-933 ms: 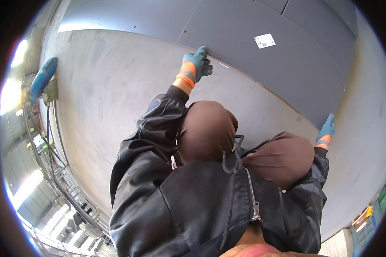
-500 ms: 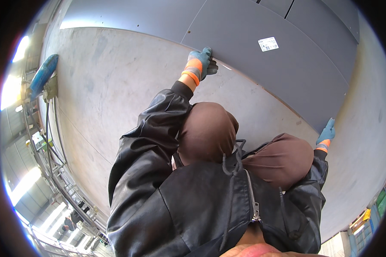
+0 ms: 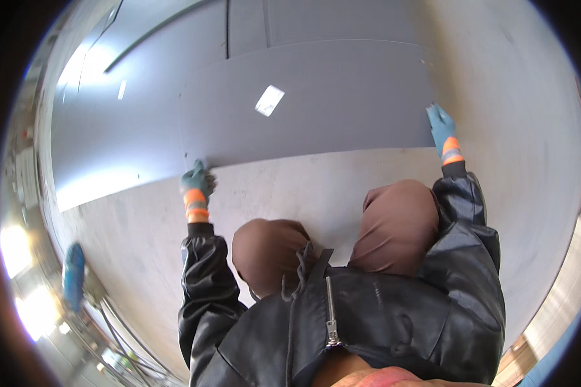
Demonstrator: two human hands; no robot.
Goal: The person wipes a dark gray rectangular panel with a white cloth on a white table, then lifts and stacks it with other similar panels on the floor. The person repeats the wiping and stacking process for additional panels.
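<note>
A large flat dark grey panel (image 3: 342,97) lies before me, with a white label (image 3: 269,100) on its upper face. My left hand (image 3: 198,180), in a teal work glove with an orange cuff, is closed on the panel's near edge, left of the label. Its fingertips partly hide behind the glove. At the panel's right end, my right hand (image 3: 441,129), gloved the same way, grips the short edge near the corner. My knees are bent close to the near edge.
Beyond the near panel lie more grey panels (image 3: 174,39), parted by dark gaps. Pale grey floor (image 3: 510,161) surrounds them. A blue rounded object (image 3: 73,277) and metal rails (image 3: 119,335) stand at the lower left. Bright light glares off the panels' left side.
My view has turned, so the panels now lie more level across it. Both hands remain on the panel's edges; the left shows lower and farther left, the right higher.
</note>
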